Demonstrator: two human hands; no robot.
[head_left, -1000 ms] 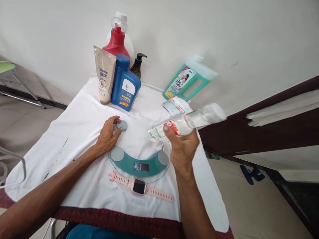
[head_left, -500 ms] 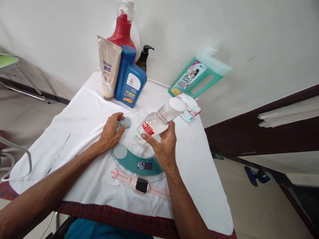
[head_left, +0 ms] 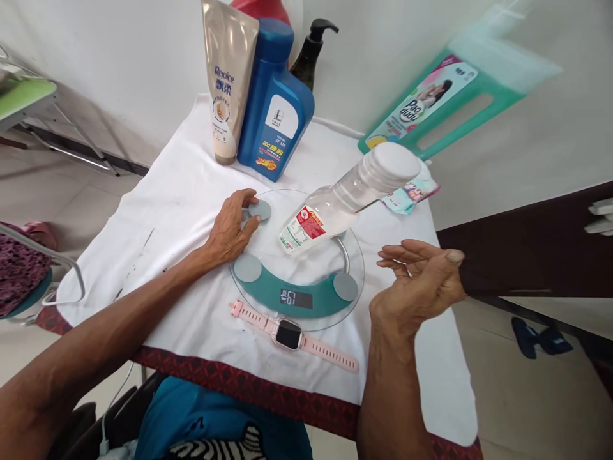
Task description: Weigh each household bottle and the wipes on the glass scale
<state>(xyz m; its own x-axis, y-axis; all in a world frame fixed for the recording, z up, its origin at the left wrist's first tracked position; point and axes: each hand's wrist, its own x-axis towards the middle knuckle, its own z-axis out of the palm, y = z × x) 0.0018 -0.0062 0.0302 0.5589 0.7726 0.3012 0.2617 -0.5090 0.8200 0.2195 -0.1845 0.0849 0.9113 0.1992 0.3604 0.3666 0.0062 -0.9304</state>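
Note:
A clear bottle (head_left: 325,207) with a white cap and a red and white label stands on the round glass scale (head_left: 287,306). The scale has a green band, grey round pads and a lit display. My left hand (head_left: 234,225) rests at the scale's far left edge beside a grey pad, thumb and fingers apart, holding nothing. Off to the right of the scale, my right hand (head_left: 416,284) is in the air, open and away from the bottle. A pink smartwatch (head_left: 290,334) lies stretched out along the scale's near edge.
At the back left stand a beige Rejoice tube (head_left: 230,76), a blue bottle (head_left: 275,108), a dark pump bottle (head_left: 309,57) and a red bottle (head_left: 268,9). A green jug (head_left: 440,108) and a wipes packet (head_left: 412,191) sit at the back right, on the white cloth (head_left: 158,255).
My right hand has brought the bottle left onto the scale, let it go and drawn back to the right. My left hand stays at the scale's edge. The view has shifted closer.

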